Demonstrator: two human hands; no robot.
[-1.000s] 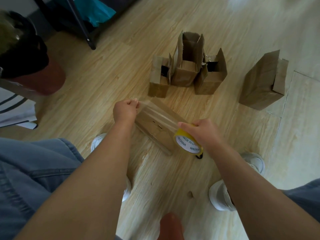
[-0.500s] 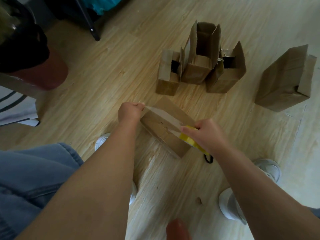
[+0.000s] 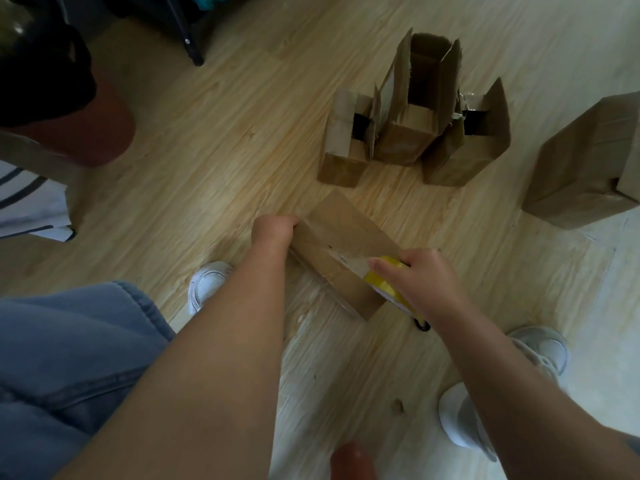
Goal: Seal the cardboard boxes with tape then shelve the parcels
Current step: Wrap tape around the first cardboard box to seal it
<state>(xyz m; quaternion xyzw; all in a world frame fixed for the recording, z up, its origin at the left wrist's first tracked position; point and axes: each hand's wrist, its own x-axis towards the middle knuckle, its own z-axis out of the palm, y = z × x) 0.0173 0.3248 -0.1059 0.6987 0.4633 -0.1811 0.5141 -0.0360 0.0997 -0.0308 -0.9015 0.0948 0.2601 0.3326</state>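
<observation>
Wooden floor point(image 3: 242, 150); right hand point(image 3: 420, 284) grips tape roll point(image 3: 382, 287) against box point(image 3: 341, 237).

Bare forearms point(image 3: 221, 368), blue denim trousers point(image 3: 69, 355), white sneakers point(image 3: 464, 420)

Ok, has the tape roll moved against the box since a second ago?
Yes. Held by the right hand, the tape roll kept to the box's right end but turned from label-up to edge-on.

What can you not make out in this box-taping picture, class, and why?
Head view:
1. Left hand: fingertips hidden behind its knuckles.
2. Tape roll: mostly covered by right hand.
3. Closed cardboard box: cut by right edge.
4. Black item in leftmost open box: too dark to identify.
</observation>
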